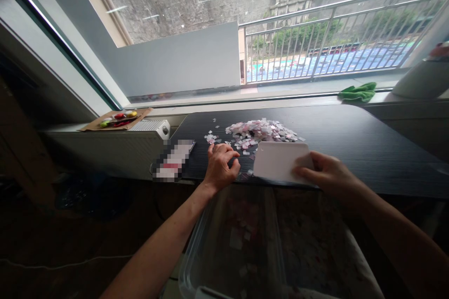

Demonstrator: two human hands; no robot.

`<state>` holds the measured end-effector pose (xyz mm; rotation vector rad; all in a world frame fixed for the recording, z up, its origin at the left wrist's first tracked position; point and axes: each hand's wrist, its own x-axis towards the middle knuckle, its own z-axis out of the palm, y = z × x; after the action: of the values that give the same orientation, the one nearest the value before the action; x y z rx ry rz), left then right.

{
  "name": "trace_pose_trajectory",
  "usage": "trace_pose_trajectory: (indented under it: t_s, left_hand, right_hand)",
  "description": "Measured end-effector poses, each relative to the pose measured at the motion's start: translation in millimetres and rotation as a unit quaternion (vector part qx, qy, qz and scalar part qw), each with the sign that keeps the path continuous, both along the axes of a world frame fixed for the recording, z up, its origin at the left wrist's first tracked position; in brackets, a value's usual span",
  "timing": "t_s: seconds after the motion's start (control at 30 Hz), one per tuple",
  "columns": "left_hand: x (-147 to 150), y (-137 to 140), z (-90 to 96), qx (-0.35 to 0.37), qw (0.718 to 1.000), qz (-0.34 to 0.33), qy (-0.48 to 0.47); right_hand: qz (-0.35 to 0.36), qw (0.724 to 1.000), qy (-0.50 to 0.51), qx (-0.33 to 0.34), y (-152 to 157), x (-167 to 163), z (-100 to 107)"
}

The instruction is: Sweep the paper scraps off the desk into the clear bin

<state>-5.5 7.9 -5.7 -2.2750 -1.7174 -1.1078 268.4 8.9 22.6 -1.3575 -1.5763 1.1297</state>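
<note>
My right hand (324, 168) grips the right edge of a white plastic scraper (275, 159), a flat card with rounded corners, tilted up at the table's near edge. Behind the scraper lies a loose heap of small paper-like pieces (259, 130), pale pink, white and silvery. My left hand (223, 164) rests on the black table with loosely curled fingers, thumb apart from the index finger. A few scattered pieces (211, 138) lie by its fingertips. Below the table edge stands a clear plastic bin (196, 247) with similar pieces inside.
A phone-like item (175, 159), blurred out, lies at the table's left edge. Further left, a radiator (140, 142) carries cardboard (94, 124) with small colourful items. A green cloth (358, 92) lies on the window sill, with a white container (426, 77) at the far right.
</note>
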Motion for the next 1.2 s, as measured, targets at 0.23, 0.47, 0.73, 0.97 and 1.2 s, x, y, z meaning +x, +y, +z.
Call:
trace_pose_trajectory:
  t_s: [0.23,0.47,0.73,0.97,1.2]
  left_hand:
    - [0,0,0.2,-0.001,1.000,0.000,0.002]
    - [0,-1,1.8,-0.007,1.000,0.000,0.002]
    - [0,-1,2.6,-0.016,1.000,0.008,0.011]
    - [0,0,2.0,-0.014,1.000,0.006,0.003]
    - [1,-1,2.7,-0.013,1.000,0.010,0.009]
  right_hand:
    - [0.001,0.998,0.053,-0.036,-2,-6,1]
    - [-0.034,0.998,0.000,-0.044,19,-10,-2]
    - [0.038,0.992,0.067,-0.099,7,-11,0]
    - [-0.005,0.995,0.047,-0.092,12,-9,7]
    - [0.006,0.994,0.044,-0.103,5,-2,-3]
